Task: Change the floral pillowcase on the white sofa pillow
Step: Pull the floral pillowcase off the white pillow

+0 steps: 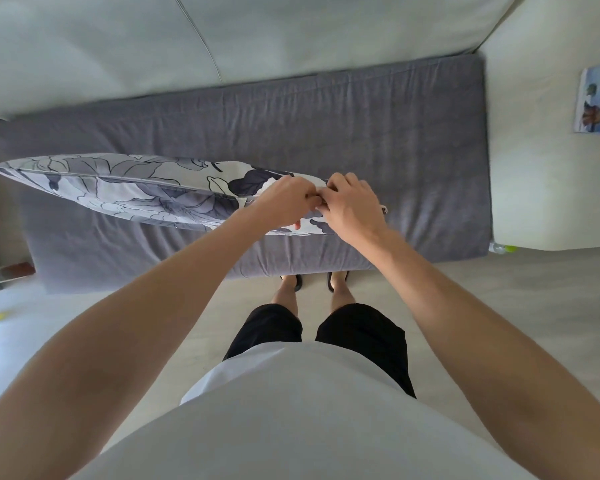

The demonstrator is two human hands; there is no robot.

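Near edge of frame first: white shirt, black shorts, 2 bare forearms reaching up toward centre frame.

Both hands meet at centre-right, on the right end of the floral pillowcase (146, 188). Left hand (286, 202) has fingers curled in, pinching fabric at that end. Right hand (352, 206) is curled too, knuckles up, gripping the same spot, fingertips touching the left's. Prob a zip or closure between them, but it's hidden under the fingers, can't tell.

Key relation: the pillow's long axis runs left-right across the frame, standing on edge, piped seam facing up. Nearly its whole length stretches left from the grip, tapering to a corner at far left. So the opening end is in hand and the bulk lies off to the left. Both hands equally near the end; left hand sits on the pillow-body side, right hand on the outer tip. My read: the left is better placed to steady the body, the right to work the end open. Cover not yet off.

Textures: cover is smooth cotton-like, grey-lilac leaf print w/ dark outlines, plump fill inside.

Beyond it: grey seat pad (361, 133), soft, brushed, lightly creased, flat rectangle. Further up: pale sofa back (101, 46), smooth w/ 1 curved seam. Upper right: a small picture book (598, 100) on the pale armrest.
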